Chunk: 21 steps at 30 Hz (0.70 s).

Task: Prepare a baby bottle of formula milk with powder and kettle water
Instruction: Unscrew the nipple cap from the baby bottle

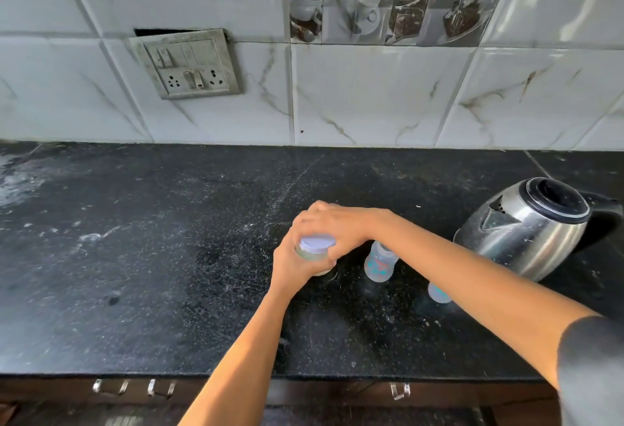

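A small jar (314, 253) with a pale lilac lid stands on the black counter (135, 256) near the middle. My left hand (293, 265) grips the jar's body from the left. My right hand (332, 226) curls over the lid from behind and from the right. Just right of the jar stands a clear baby bottle (380, 265) with coloured print, open at the top and partly hidden behind my right forearm. A small clear piece (439, 294), perhaps the bottle's cap, peeks out below that forearm. A steel kettle (530, 233) with a black lid stands at the right.
A tiled wall with a switch and socket plate (189, 64) rises behind the counter. White powdery smears mark the counter at the left (20, 182). Drawer handles (135, 386) show under the front edge.
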Available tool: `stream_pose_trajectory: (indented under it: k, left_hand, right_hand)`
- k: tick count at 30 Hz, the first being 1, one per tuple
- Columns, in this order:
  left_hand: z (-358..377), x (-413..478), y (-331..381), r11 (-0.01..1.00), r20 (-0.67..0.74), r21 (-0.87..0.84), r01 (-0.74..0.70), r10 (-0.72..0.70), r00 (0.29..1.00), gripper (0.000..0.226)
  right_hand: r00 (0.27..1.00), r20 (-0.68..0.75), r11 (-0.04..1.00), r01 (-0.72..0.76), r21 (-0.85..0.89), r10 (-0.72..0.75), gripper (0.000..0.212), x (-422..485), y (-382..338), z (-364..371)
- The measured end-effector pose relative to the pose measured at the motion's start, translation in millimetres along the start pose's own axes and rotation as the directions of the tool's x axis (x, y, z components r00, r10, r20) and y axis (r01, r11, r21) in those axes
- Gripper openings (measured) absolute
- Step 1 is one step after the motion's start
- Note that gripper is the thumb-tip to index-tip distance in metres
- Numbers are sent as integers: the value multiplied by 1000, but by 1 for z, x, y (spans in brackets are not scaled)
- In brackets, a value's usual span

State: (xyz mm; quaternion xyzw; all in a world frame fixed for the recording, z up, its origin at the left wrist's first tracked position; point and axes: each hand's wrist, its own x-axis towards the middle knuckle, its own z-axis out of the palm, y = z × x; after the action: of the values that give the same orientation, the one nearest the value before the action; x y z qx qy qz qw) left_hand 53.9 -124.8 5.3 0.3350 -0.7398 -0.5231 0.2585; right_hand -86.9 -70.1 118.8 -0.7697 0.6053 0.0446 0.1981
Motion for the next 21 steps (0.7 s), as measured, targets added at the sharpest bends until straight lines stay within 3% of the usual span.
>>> stream_pose_trajectory:
  k: [1,3,5,7,10,13,16,18,21]
  left_hand:
    - [0,1,0,1000,3,1,4,-4,1000,71]
    - [0,1,-1,1000,9,0,10,-10,1000,74]
    - [1,1,-3,1000,13,-19,8,-8,1000,74]
    - [1,1,-3,1000,10,-20,5,-5,1000,73]
    - [2,1,-3,1000,4,-20,23,-23,1000,71]
    - [4,1,-6,999,-1,-6,51,-51,999,69]
    - [4,2,-6,998,0,10,58,-58,998,67]
    - [3,2,-5,999,1,8,41,-41,999,71]
    - [2,0,-2,1000,0,13,1,-1,1000,79]
  right_hand:
    - [1000,30,999,3,41,-5,67,0,-2,-3]
    - [991,20,990,-134,43,133,81,5,-9,-6]
    - [932,18,928,-358,-100,362,89,15,-18,-3]
    - [877,30,860,-463,-212,480,85,24,-25,-1]
    - [924,69,898,-344,-276,376,62,24,-25,-8]
    - [979,149,915,-67,-397,136,63,14,-19,-16]
    - [994,60,916,107,-386,-91,59,8,-10,-15]
    - [987,-80,957,113,-268,-139,61,3,3,-17]
    - [952,-300,995,-27,97,54,68,-14,32,-23]
